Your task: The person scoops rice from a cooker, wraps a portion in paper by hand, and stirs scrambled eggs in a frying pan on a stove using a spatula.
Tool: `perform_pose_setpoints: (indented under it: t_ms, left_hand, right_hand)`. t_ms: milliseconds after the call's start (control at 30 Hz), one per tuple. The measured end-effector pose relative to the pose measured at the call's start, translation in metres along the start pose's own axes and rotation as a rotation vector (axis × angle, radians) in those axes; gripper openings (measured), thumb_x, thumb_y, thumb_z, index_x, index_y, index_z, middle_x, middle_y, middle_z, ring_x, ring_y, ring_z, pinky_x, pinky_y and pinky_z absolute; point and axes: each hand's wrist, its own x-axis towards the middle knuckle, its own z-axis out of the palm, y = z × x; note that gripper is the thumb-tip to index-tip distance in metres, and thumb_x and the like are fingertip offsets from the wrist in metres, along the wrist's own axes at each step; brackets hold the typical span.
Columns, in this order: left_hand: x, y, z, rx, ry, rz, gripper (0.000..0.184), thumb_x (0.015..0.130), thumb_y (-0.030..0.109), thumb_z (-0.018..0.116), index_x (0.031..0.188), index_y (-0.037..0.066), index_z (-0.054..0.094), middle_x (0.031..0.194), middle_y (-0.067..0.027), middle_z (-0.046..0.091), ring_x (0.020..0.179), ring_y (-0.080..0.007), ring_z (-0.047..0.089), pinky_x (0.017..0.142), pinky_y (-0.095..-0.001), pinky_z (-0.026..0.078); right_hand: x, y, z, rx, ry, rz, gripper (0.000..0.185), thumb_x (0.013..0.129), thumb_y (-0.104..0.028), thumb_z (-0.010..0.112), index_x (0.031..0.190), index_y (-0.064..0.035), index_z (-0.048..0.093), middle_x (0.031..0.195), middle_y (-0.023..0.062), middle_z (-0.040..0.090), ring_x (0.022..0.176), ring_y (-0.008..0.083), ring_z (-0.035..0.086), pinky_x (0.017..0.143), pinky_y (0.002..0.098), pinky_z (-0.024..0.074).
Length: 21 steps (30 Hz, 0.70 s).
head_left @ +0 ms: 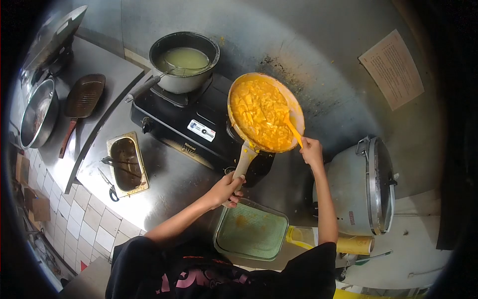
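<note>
My left hand [226, 190] is wrapped round the pale handle of a frying pan [298, 107], which is over the right side of a black two-burner gas stove [169, 119]. Chunky yellow-orange food [259, 109] fills much of the pan. In my right hand [311, 151] is an orange spatula [295, 131], its blade in the food at the pan's right side. Below the pan's handle sits a greenish rectangular glass dish [254, 231] with orange stains.
A pot [186, 79] of pale liquid with a strainer stands on the left burner. Left are a metal container [128, 164], scissors [113, 192], a grill pan [85, 94] and a metal bowl [38, 117]. A large lidded pot [343, 189] stands right.
</note>
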Motion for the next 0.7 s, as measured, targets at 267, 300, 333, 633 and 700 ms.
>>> perform_pose_setpoints:
  t_ms: [267, 300, 333, 633, 700]
  left_hand:
    - [0.006, -0.006, -0.004, -0.083, -0.080, 0.013, 0.026, 0.091, 0.034, 0.040, 0.098, 0.009, 0.037, 0.064, 0.0009, 0.036, 0.046, -0.0049, 0.035, 0.039, -0.0192, 0.033]
    - [0.005, -0.005, -0.004, -0.099, -0.086, 0.008, 0.025, 0.092, 0.033, 0.039, 0.098, 0.009, 0.037, 0.064, 0.0011, 0.036, 0.046, -0.0047, 0.034, 0.039, -0.0193, 0.033]
    - [0.004, -0.005, -0.004, -0.099, -0.085, 0.009, 0.025, 0.092, 0.033, 0.039, 0.098, 0.009, 0.037, 0.064, 0.0011, 0.036, 0.046, -0.0047, 0.034, 0.039, -0.0193, 0.033]
    - [0.003, -0.004, -0.003, -0.078, -0.066, -0.009, 0.029, 0.092, 0.036, 0.039, 0.102, 0.008, 0.039, 0.066, 0.0012, 0.037, 0.045, -0.0048, 0.032, 0.040, -0.0196, 0.031]
    - [0.002, -0.003, -0.001, -0.068, -0.052, 0.004, 0.029, 0.092, 0.036, 0.039, 0.103, 0.008, 0.039, 0.066, 0.0013, 0.036, 0.045, -0.0050, 0.032, 0.040, -0.0200, 0.032]
  right_hand:
    - [-0.050, -0.024, 0.027, -0.366, 0.198, -0.493, 0.030, 0.085, -0.024, 0.052, 0.108, -0.0057, 0.058, 0.072, 0.0165, 0.058, 0.062, 0.0326, 0.058, 0.057, 0.0408, 0.0466]
    - [-0.058, -0.030, 0.025, -0.365, 0.199, -0.493, 0.030, 0.085, -0.024, 0.052, 0.108, -0.0057, 0.058, 0.072, 0.0165, 0.058, 0.062, 0.0326, 0.058, 0.057, 0.0408, 0.0466]
    - [-0.068, -0.041, 0.019, -0.430, 0.145, -0.477, 0.031, 0.085, -0.024, 0.052, 0.109, -0.0059, 0.057, 0.070, 0.0150, 0.057, 0.061, 0.0315, 0.058, 0.057, 0.0401, 0.0467]
    - [-0.058, -0.064, -0.036, -0.397, 0.248, -0.442, 0.026, 0.083, -0.026, 0.054, 0.103, -0.0125, 0.063, 0.066, 0.0145, 0.054, 0.059, 0.0319, 0.055, 0.054, 0.0392, 0.0434]
    - [-0.056, -0.057, -0.022, -0.431, 0.136, -0.472, 0.026, 0.083, -0.025, 0.054, 0.103, -0.0098, 0.063, 0.068, 0.0165, 0.055, 0.062, 0.0328, 0.056, 0.056, 0.0399, 0.0443]
